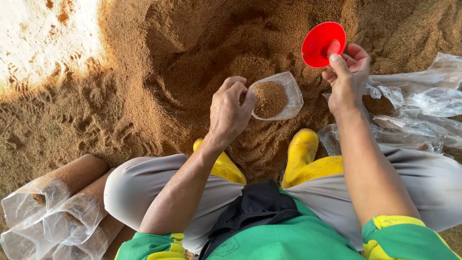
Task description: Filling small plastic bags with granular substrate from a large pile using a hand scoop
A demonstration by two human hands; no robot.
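Plastic bag (276, 98), part full of brown sawdust, gripped at its rim by left hand (231, 113) above sawdust heap (192, 58); red funnel (323, 44) pinched in right hand (347, 77). Better to keep mouth open, upright.

Center frame there's a small clear bag (274, 100), open and full of brown sawdust. Lower left has a stack of filled clear bags (62, 202), log-shaped. Right edge has a pile of empty bags (418, 110), crumpled and see-through.
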